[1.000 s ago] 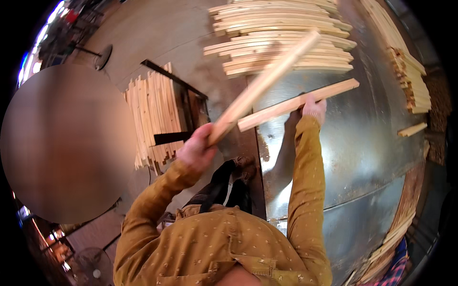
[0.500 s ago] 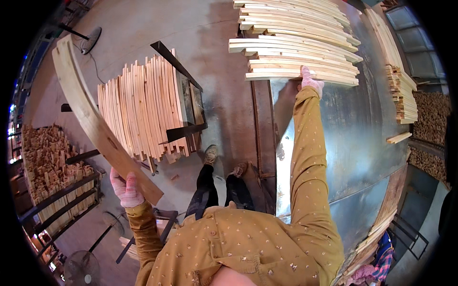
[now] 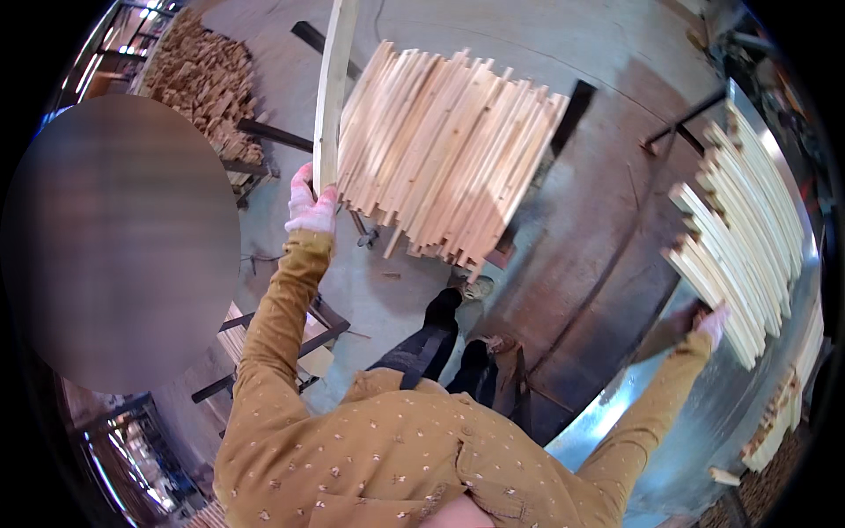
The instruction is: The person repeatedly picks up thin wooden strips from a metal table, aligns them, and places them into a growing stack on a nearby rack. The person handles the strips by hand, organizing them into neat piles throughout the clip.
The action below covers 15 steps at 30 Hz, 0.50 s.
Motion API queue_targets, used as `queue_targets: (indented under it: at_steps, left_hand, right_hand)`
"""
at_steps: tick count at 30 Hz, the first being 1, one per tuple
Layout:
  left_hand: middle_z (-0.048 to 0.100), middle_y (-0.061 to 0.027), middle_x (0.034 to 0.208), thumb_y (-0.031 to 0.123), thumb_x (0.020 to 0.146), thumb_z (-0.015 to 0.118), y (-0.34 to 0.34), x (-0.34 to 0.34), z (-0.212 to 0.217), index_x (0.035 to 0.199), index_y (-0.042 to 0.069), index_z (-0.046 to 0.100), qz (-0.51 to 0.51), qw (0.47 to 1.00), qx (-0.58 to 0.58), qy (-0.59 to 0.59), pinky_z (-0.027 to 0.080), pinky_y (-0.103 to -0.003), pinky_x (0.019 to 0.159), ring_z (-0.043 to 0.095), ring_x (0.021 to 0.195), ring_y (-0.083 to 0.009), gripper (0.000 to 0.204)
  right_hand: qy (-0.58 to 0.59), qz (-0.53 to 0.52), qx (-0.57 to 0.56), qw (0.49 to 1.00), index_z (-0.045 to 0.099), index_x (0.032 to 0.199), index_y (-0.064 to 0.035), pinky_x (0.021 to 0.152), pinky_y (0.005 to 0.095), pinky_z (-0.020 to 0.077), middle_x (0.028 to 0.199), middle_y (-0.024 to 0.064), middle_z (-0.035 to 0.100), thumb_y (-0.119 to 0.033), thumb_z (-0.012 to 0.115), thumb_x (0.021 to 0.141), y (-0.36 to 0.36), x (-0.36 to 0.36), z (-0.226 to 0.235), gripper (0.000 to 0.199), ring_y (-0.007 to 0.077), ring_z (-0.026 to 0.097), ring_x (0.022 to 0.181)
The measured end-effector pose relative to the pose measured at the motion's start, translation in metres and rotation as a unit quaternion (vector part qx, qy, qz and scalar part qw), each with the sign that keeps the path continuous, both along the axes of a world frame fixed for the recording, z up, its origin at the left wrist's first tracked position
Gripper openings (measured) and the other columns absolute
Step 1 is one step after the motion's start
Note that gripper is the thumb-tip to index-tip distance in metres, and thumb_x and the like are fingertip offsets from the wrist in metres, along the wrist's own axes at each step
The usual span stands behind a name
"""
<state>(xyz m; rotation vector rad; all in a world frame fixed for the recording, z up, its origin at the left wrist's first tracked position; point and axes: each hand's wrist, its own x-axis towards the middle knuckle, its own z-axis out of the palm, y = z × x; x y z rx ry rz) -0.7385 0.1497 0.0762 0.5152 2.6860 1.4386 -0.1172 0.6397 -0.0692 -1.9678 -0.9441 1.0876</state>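
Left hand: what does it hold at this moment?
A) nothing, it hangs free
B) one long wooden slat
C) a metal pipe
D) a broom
B: the gloved left hand grips one long wooden slat, raised beside the stack of slats on the rack.

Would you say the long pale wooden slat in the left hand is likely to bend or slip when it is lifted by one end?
The long pale wooden slat looks stiff: it stands straight above the left hand. Probably light, since one hand's grip carries it. Its flat sides make rolling unlikely.
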Motion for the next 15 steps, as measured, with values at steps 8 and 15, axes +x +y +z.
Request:
queue_targets:
  at_steps: [8,15]
  left_hand:
    - [0.059,-0.021,0.128,0.003,0.085,0.066,-0.063,-0.197,-0.153,0.134,0.004,0.048,0.033,0.933,-0.339,0.118,0.048,-0.04,0.1,0.059,0.117,-0.0363,0.052]
    - [0.059,-0.0199,0.129,0.016,0.08,0.078,-0.044,-0.265,-0.284,0.133,0.004,0.051,-0.071,0.946,-0.293,0.117,0.049,-0.039,0.1,0.059,0.116,-0.0358,0.061]
  right_hand:
    - [-0.053,-0.038,0.084,0.994,0.057,0.124,-0.0034,0.067,0.0243,0.0477,0.105,0.0091,0.065,-0.046,0.047,0.102,-0.144,-0.051,0.043,0.049,0.0126,0.058,0.077]
    - [-0.363,-0.025,0.097,0.926,0.049,0.142,-0.0047,0.086,0.0347,0.0519,0.122,0.015,0.064,-0.042,0.053,0.1,-0.138,-0.053,0.024,0.056,0.0261,0.064,0.103]
